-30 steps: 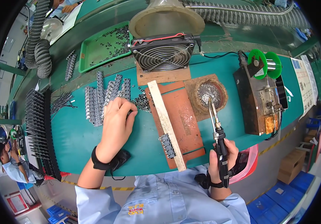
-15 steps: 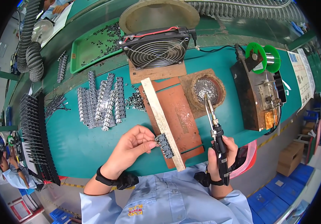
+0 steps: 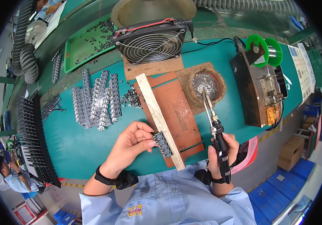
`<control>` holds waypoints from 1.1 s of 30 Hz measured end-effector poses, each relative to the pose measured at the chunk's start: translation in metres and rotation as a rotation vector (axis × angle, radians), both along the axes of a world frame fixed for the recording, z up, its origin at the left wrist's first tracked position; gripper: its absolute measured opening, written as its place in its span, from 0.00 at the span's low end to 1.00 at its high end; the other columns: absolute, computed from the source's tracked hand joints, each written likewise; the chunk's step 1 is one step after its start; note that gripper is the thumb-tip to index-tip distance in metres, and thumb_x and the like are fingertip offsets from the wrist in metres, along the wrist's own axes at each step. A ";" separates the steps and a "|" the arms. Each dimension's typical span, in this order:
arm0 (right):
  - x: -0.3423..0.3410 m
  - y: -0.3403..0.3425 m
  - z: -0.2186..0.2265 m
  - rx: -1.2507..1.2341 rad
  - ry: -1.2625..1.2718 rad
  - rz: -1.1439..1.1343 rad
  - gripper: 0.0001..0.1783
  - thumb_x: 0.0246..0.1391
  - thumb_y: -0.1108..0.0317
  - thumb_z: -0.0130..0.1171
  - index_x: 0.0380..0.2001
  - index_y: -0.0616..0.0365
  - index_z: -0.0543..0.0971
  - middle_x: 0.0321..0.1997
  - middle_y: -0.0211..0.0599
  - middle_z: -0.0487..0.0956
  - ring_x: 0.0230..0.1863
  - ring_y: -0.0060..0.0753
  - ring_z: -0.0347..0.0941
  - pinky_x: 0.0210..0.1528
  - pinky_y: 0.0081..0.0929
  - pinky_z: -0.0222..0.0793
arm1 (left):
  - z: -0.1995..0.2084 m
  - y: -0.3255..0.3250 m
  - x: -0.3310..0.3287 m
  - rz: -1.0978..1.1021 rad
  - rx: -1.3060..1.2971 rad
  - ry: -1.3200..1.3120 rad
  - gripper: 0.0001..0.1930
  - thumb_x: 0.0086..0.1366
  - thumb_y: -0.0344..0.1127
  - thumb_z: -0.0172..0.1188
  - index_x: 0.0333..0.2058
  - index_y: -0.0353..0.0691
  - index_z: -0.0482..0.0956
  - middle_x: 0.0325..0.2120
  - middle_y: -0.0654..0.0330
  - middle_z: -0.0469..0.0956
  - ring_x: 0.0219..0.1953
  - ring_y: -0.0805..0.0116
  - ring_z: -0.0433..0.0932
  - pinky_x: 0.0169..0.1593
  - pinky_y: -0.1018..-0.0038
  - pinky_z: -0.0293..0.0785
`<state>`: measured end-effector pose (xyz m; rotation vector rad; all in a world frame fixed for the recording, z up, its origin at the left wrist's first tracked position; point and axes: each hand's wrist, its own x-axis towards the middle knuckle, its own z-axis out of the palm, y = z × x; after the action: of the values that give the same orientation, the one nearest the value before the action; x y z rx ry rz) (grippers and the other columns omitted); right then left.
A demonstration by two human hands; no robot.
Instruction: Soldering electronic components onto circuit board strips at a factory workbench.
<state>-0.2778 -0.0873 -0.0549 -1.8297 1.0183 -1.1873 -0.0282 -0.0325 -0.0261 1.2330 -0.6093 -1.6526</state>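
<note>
My left hand (image 3: 133, 145) pinches the upper end of a short strip of small dark circuit boards (image 3: 163, 144) between thumb and fingers. The strip lies along the left edge of a pale wooden bar (image 3: 159, 116), which rests on a reddish-brown board (image 3: 181, 116). In my right hand (image 3: 223, 154) is a black-handled soldering iron (image 3: 219, 146), with a thin metal tube alongside its tip. The tip points into a round brown pot (image 3: 221, 90) at its lower part, over silvery solder scraps (image 3: 203, 83).
Several more board strips (image 3: 98, 101) lie at left beside small loose metal parts (image 3: 131, 99). A black fan (image 3: 151, 45) stands behind, near a green tray (image 3: 69, 56). At right are a metal box (image 3: 253, 93) and a solder-wire spool (image 3: 258, 50). A black rack (image 3: 37, 138) stands far left.
The view has shifted slightly, so the bench items sit a little further left and up. Both hands keep their holds, and the iron's tip stays at the pot.
</note>
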 end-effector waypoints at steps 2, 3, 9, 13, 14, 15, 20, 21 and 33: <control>0.000 0.000 0.001 0.033 -0.022 0.008 0.24 0.45 0.74 0.55 0.47 0.59 0.62 0.36 0.39 0.66 0.34 0.27 0.66 0.39 0.22 0.62 | -0.001 0.000 0.000 0.002 -0.003 0.008 0.12 0.57 0.22 0.54 0.39 0.35 0.65 0.29 0.63 0.74 0.31 0.78 0.73 0.36 0.82 0.70; 0.000 0.000 0.001 0.034 -0.022 0.003 0.24 0.45 0.74 0.55 0.47 0.59 0.62 0.36 0.39 0.66 0.34 0.27 0.66 0.39 0.22 0.62 | -0.001 0.000 0.000 0.010 -0.009 0.017 0.12 0.57 0.22 0.54 0.40 0.35 0.65 0.29 0.63 0.74 0.31 0.78 0.73 0.36 0.82 0.70; -0.001 0.002 0.012 0.250 -0.217 -0.071 0.25 0.43 0.70 0.60 0.45 0.59 0.64 0.32 0.37 0.68 0.30 0.26 0.66 0.35 0.21 0.62 | -0.002 0.000 0.001 -0.005 -0.015 0.046 0.13 0.57 0.22 0.54 0.41 0.35 0.64 0.29 0.62 0.74 0.32 0.77 0.74 0.37 0.82 0.70; -0.012 0.011 0.015 0.273 -0.364 -0.039 0.25 0.42 0.66 0.63 0.43 0.59 0.65 0.29 0.37 0.69 0.28 0.26 0.65 0.33 0.22 0.61 | -0.001 0.002 0.001 -0.001 0.005 0.058 0.14 0.57 0.21 0.55 0.41 0.35 0.64 0.29 0.62 0.74 0.33 0.77 0.74 0.38 0.82 0.70; -0.015 0.013 0.015 0.249 -0.404 -0.011 0.25 0.42 0.64 0.64 0.42 0.59 0.65 0.29 0.36 0.69 0.28 0.26 0.65 0.33 0.22 0.61 | -0.001 0.001 0.001 -0.005 0.005 0.063 0.14 0.57 0.21 0.55 0.41 0.35 0.64 0.30 0.62 0.74 0.34 0.77 0.74 0.39 0.82 0.70; -0.017 0.014 0.015 0.252 -0.400 -0.005 0.25 0.42 0.64 0.64 0.42 0.59 0.65 0.29 0.36 0.69 0.28 0.26 0.65 0.33 0.22 0.61 | 0.000 0.000 0.001 -0.008 0.005 0.069 0.14 0.57 0.21 0.55 0.41 0.35 0.64 0.30 0.62 0.74 0.34 0.77 0.74 0.39 0.82 0.70; -0.023 0.017 0.016 0.197 -0.338 0.128 0.26 0.41 0.58 0.65 0.39 0.58 0.66 0.27 0.35 0.69 0.28 0.27 0.63 0.33 0.25 0.58 | 0.003 0.001 0.002 -0.007 -0.011 0.070 0.14 0.56 0.22 0.56 0.41 0.36 0.65 0.30 0.62 0.74 0.35 0.77 0.73 0.39 0.82 0.70; -0.023 0.017 0.016 0.196 -0.323 0.125 0.25 0.40 0.59 0.65 0.38 0.58 0.66 0.27 0.35 0.68 0.28 0.28 0.63 0.33 0.25 0.58 | 0.003 0.001 0.002 -0.006 -0.011 0.073 0.14 0.56 0.22 0.56 0.41 0.36 0.65 0.30 0.62 0.74 0.35 0.77 0.73 0.39 0.82 0.70; -0.024 0.020 0.017 0.193 -0.283 0.185 0.25 0.38 0.62 0.67 0.38 0.60 0.67 0.27 0.36 0.69 0.27 0.30 0.63 0.33 0.27 0.58 | 0.001 0.001 0.001 0.004 0.017 0.072 0.14 0.56 0.22 0.57 0.40 0.36 0.66 0.31 0.63 0.73 0.35 0.78 0.73 0.39 0.82 0.70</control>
<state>-0.3019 -0.0675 -0.0375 -1.5198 0.7575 -1.1531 -0.0272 -0.0314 -0.0248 1.1812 -0.5491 -1.6943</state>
